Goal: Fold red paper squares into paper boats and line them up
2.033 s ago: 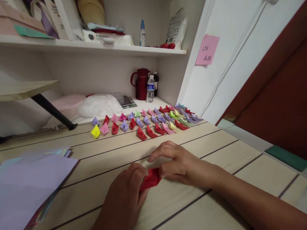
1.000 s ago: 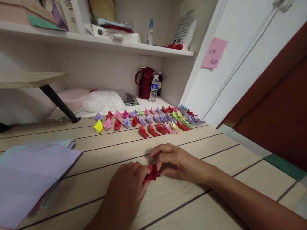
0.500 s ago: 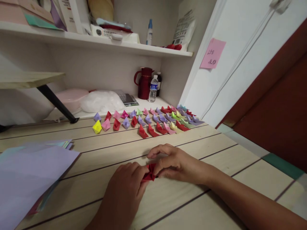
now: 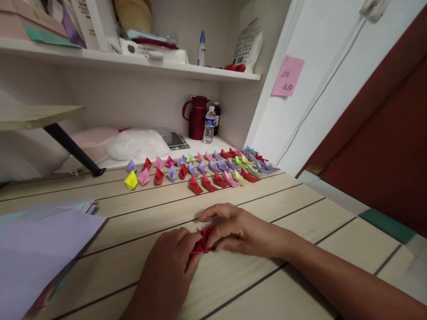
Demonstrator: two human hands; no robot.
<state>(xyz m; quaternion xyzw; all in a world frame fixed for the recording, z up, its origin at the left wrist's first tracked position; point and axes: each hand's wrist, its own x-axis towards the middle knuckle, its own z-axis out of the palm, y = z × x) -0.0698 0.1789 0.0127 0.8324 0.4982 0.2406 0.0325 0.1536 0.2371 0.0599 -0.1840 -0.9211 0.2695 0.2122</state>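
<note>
A small folded red paper boat sits between my two hands just above the wooden tabletop. My left hand pinches its left end between thumb and fingers. On the other end, my right hand grips the paper with thumb and forefinger, its other fingers curled above. Fingers cover parts of the boat's two ends. Beyond my hands stand rows of finished paper boats in several colours, among them a yellow boat at the left and a red boat nearer the middle.
A stack of coloured paper with a lilac sheet on top lies at the left. Behind the boats are a plastic bag, a red jug and a water bottle. A black bracket leg supports a small wooden shelf.
The whole view has shifted slightly. Between my hands, the red paper's folds look a little more spread, and both hands keep their grip on it.
</note>
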